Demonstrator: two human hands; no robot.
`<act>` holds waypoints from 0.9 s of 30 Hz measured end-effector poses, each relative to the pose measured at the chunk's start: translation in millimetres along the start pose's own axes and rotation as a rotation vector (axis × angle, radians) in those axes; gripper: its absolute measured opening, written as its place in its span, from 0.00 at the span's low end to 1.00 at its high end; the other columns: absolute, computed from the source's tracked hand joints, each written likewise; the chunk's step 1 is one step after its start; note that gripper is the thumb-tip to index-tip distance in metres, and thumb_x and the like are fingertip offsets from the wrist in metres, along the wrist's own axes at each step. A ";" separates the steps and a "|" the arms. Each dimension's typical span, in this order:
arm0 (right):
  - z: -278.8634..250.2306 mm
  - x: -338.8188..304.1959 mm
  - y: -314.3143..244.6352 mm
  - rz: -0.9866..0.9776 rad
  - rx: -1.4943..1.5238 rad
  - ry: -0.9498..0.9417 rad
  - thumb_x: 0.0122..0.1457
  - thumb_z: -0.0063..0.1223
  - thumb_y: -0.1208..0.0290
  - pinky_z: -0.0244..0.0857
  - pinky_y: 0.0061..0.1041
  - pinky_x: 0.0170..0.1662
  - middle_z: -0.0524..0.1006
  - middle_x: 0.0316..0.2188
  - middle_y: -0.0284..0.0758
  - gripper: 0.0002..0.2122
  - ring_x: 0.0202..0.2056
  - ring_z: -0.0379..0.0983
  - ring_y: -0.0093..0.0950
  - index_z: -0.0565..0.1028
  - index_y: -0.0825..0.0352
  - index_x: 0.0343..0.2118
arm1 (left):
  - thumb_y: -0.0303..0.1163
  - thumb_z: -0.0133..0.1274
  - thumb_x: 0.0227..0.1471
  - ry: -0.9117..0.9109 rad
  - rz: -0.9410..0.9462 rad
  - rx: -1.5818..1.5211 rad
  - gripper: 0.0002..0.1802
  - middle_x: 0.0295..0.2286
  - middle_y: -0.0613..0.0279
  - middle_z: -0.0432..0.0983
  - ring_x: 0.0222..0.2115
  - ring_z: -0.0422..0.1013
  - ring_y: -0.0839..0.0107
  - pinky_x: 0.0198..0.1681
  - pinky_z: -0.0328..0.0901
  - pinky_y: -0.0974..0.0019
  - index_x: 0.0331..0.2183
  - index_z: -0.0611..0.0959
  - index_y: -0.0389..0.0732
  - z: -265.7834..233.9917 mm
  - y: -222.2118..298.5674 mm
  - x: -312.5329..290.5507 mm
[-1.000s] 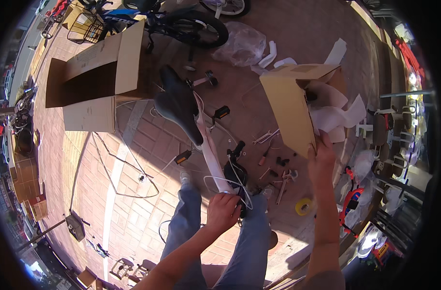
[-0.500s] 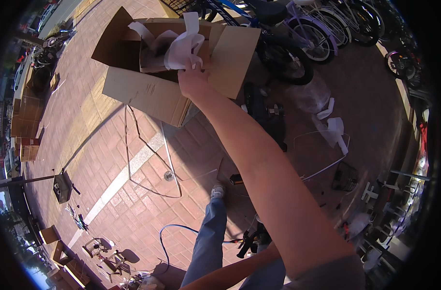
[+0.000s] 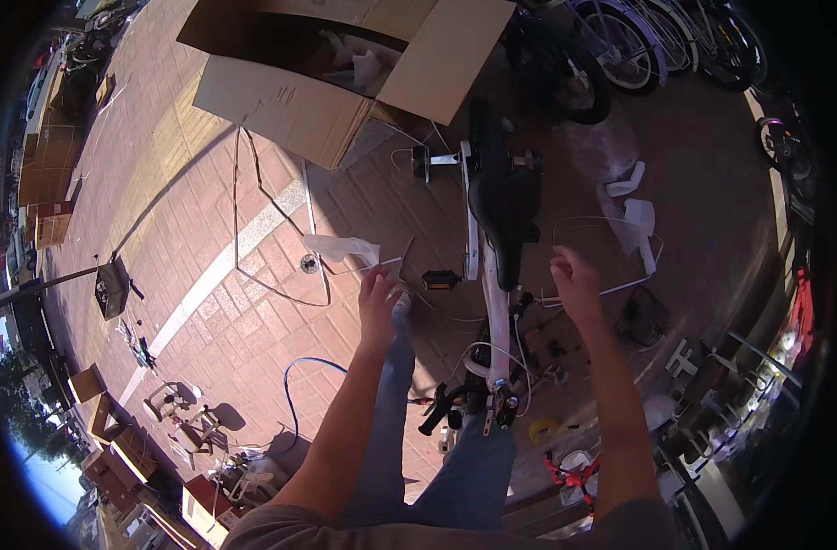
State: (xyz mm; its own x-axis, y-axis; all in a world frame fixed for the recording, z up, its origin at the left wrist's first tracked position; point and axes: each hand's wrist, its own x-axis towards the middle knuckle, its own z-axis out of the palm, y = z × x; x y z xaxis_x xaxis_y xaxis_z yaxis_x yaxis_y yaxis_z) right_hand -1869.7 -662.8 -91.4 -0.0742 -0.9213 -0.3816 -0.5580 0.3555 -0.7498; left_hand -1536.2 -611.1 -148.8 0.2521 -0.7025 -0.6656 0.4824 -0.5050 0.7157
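Observation:
My left hand point(image 3: 376, 301) is raised beside a white foam sheet point(image 3: 339, 247), whose end meets its bent fingertips. Off to the right, my right hand point(image 3: 574, 275) hangs in the air with loosely curled fingers slightly apart, and no object shows in it. Between the two hands stands a partly assembled bicycle with a black saddle point(image 3: 506, 206) and a white frame tube point(image 3: 498, 330). A black pedal point(image 3: 441, 280) juts from its left side. Its handlebar grip point(image 3: 434, 420) lies close to my legs.
An opened cardboard box point(image 3: 286, 105) with white wrapping inside stands ahead. Parked bicycles point(image 3: 620, 46) line the far right. Plastic film point(image 3: 602, 151), a black basket point(image 3: 643, 316) and a thin strap loop point(image 3: 238, 220) lie on the brick paving. A blue hose point(image 3: 290, 394) curves at left.
My right hand has let go of the white wrapping in the box and drawn back right. My left hand has come forward, with a foam sheet at its fingertips. The bicycle is now in fuller view.

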 end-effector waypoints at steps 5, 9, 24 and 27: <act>-15.3 -96.0 52.9 0.173 -0.088 -0.079 0.51 0.51 0.77 0.67 0.24 0.38 0.76 0.33 0.38 0.16 0.33 0.74 0.27 0.70 0.69 0.45 | 0.38 0.46 0.55 0.318 0.004 0.170 0.19 0.38 0.61 0.71 0.34 0.69 0.70 0.38 0.65 0.64 0.47 0.69 0.40 -126.7 39.0 37.6; 18.1 -126.9 71.0 0.317 0.031 -0.078 0.53 0.51 0.75 0.66 0.24 0.39 0.75 0.37 0.39 0.16 0.36 0.73 0.26 0.70 0.69 0.46 | 0.35 0.53 0.44 0.216 -0.099 0.691 0.16 0.30 0.63 0.74 0.31 0.70 0.71 0.35 0.64 0.62 0.37 0.78 0.39 -180.6 -17.7 78.6; 90.6 -98.0 119.1 0.418 -0.168 -0.071 0.51 0.49 0.77 0.64 0.25 0.39 0.73 0.34 0.41 0.09 0.36 0.71 0.33 0.74 0.70 0.35 | 0.31 0.52 0.38 -0.332 0.002 2.140 0.09 0.62 0.58 0.35 0.61 0.26 0.47 0.58 0.26 0.37 0.26 0.84 0.41 -172.6 -207.7 241.7; 94.8 -109.8 131.2 0.507 -0.077 -0.050 0.50 0.50 0.78 0.64 0.25 0.41 0.73 0.35 0.41 0.09 0.36 0.71 0.33 0.74 0.70 0.36 | 0.29 0.52 0.37 -0.353 -0.101 2.125 0.09 0.61 0.58 0.40 0.61 0.28 0.48 0.59 0.26 0.38 0.26 0.83 0.40 -164.0 -199.1 266.4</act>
State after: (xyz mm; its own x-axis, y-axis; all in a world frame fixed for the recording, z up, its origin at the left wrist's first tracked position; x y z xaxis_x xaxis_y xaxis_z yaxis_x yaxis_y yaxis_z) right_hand -1856.3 -500.0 -199.1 -0.3132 -0.6267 -0.7135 -0.5214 0.7414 -0.4223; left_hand -1427.5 -615.4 -503.3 0.0469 -0.5574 -0.8289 -0.9987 -0.0115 -0.0488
